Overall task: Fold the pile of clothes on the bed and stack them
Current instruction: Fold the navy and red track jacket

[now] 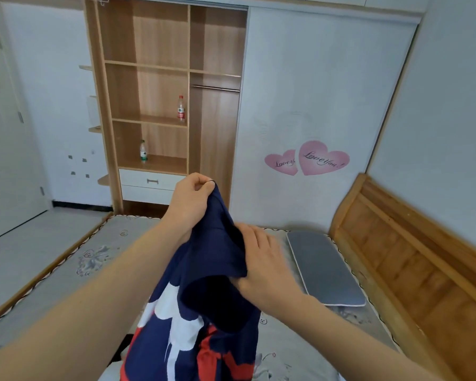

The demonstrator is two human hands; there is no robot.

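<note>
The left hand (188, 198) is pinching the top edge of a navy, white and red garment (204, 312) lifted above the bed (66, 270), while the right hand (261, 257) is gripping its dark fold.

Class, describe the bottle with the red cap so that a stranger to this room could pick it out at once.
Start at the open wooden wardrobe against the far wall, left of the white sliding door with pink hearts. The red-capped bottle stands upright on a middle shelf, near the central divider. The only other bottle, one shelf lower and further left, has a green label.
</note>
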